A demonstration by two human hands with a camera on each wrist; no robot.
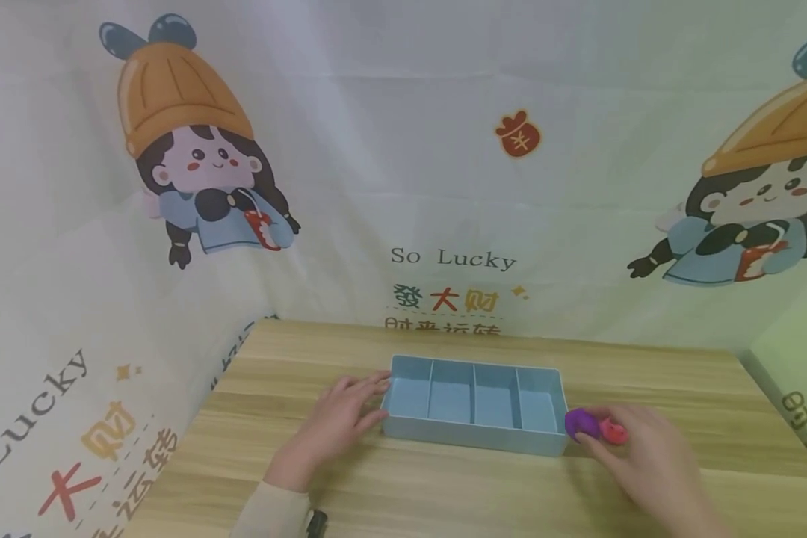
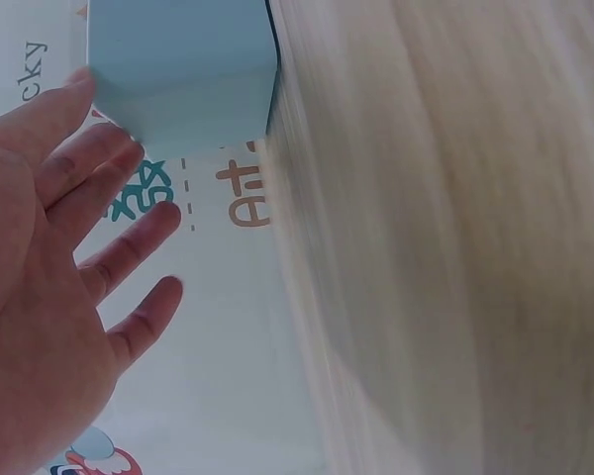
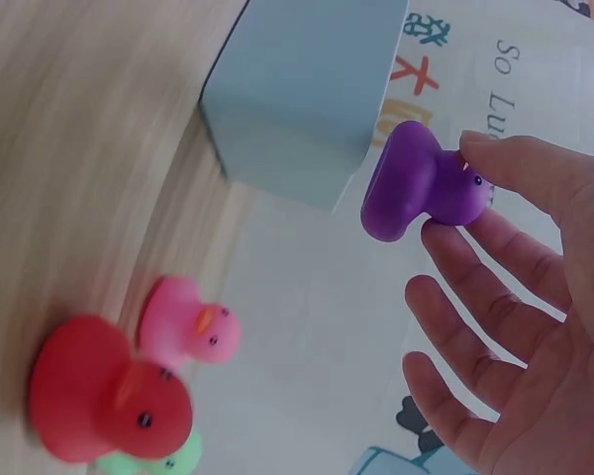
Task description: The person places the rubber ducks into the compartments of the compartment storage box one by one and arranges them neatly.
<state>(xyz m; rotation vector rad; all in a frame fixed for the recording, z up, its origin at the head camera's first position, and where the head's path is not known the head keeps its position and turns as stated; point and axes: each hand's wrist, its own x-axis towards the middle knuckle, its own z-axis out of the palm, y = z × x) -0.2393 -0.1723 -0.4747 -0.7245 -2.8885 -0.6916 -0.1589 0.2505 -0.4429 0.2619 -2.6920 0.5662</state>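
Note:
A light blue tray [image 1: 472,435] with several compartments lies on the table. My left hand [image 1: 339,415] is at its left end, fingers spread and fairly straight; in the left wrist view the thumb and fingertips of the left hand [image 2: 64,228] meet the edge of the tray [image 2: 193,109]. Beside the right end of the tray, my right hand [image 1: 645,444] pinches a purple rubber duck [image 3: 416,183] by its head, between thumb and fingers. The duck [image 1: 581,424] is held up near the tray's rim, outside the compartments.
On the table by the right hand sit a red duck [image 3: 89,391], a pink duck [image 3: 183,322] and a partly hidden green duck [image 3: 183,455]. A printed cloth [image 1: 350,187] hangs behind and beside the wooden table [image 1: 444,493]. A small black object [image 1: 317,523] shows by the left sleeve.

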